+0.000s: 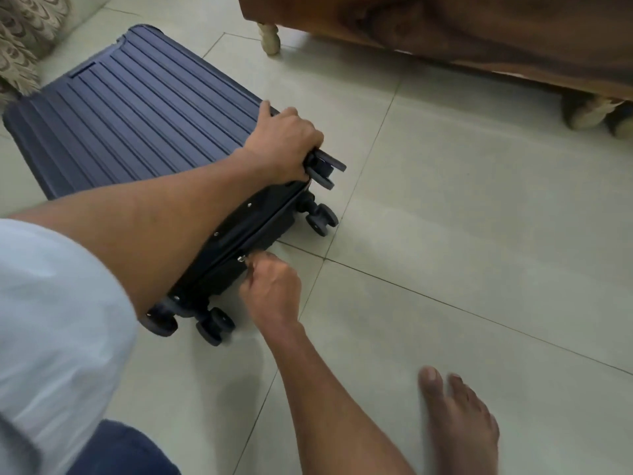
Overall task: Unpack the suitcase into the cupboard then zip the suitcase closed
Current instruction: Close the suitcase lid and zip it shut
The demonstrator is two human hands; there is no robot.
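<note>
- Two hands are on the suitcase, which lies flat on the tiled floor, lid down, its far end near the patterned cloth at the floor's far left corner and its wheeled end toward the person.
- The left hand is curled over the upper corner by a wheel, gripping and bracing the case.
- The right hand pinches the small metal zip pull on the dark seam along the wheeled end, about midway between the two wheel pairs.
- The shell looks like hard ribbed plastic: stiff, smooth, probably a bit slippery, so corners and wheel housings give the surest hold.
- With the lid shut it seems unpacked, so I'd judge it light and apt to slide or roll on the tiles when the zip is tugged; bracing it makes sense.
- The zip band looks like soft fabric; corners are where a slider likeliest sticks.
- A wooden bed frame stands along the floor's far edge; a bare foot rests near the right.
</note>
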